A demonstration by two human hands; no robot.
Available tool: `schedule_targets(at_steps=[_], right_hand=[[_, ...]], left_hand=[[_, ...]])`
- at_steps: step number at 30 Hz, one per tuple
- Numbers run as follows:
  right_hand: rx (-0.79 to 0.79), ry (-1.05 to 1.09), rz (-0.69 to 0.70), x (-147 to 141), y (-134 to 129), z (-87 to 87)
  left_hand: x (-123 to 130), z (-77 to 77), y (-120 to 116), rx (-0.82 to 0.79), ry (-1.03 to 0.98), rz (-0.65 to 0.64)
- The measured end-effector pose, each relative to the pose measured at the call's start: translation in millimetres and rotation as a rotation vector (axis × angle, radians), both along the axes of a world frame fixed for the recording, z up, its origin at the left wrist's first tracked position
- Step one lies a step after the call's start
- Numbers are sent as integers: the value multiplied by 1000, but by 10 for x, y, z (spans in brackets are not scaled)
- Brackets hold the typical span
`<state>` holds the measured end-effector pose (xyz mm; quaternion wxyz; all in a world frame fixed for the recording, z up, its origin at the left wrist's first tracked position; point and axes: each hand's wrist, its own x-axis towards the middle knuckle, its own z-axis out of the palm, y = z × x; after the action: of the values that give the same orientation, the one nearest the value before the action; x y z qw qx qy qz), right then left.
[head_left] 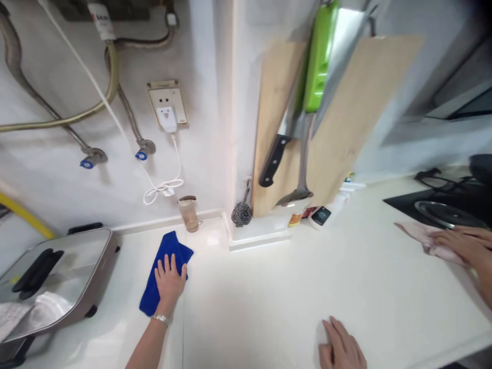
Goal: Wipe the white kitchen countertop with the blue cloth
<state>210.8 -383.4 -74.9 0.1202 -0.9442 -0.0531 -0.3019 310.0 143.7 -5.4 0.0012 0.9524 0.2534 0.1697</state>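
On the white tabletop [269,287] at my left, my left hand [169,279] lies flat on a blue cloth [163,261], fingers [167,264] spread wide and pressing down, not pinching it. That soft, crumpled cloth runs its long axis from near me up toward the wall, ending just short of a small brown cup [189,212]. My right hand [340,348] rests palm down, fingers loosely extended on bare smooth surface, holding nothing, well apart from the cloth; the left is plainly nearer. At the far right another person's hand [463,243] presses a pink rag [426,238] beside the black stove [442,207]
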Motion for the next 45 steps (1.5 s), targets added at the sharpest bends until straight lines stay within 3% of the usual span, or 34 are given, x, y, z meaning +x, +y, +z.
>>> schedule_targets(at_steps=[12, 20, 26, 31, 39, 45], right_hand=[[-30, -51, -11, -5, 114, 30], [-30, -60, -30, 14, 142, 66], [-36, -58, -35, 14, 142, 103], [-21, -21, -42, 10, 150, 134], [-11, 0, -74, 25, 175, 177], [2, 24, -61, 33, 153, 139]], left_hand=[[-949, -224, -1193, 97, -39, -364], [-1128, -243, -2080, -14, 99, -724], [-840, 30, -2557, -102, 269, -1011], [-403, 200, -2864, -151, 312, -1137], [370, 98, -3111, -160, 272, -1221], [767, 58, -3165, -130, 195, -1158]])
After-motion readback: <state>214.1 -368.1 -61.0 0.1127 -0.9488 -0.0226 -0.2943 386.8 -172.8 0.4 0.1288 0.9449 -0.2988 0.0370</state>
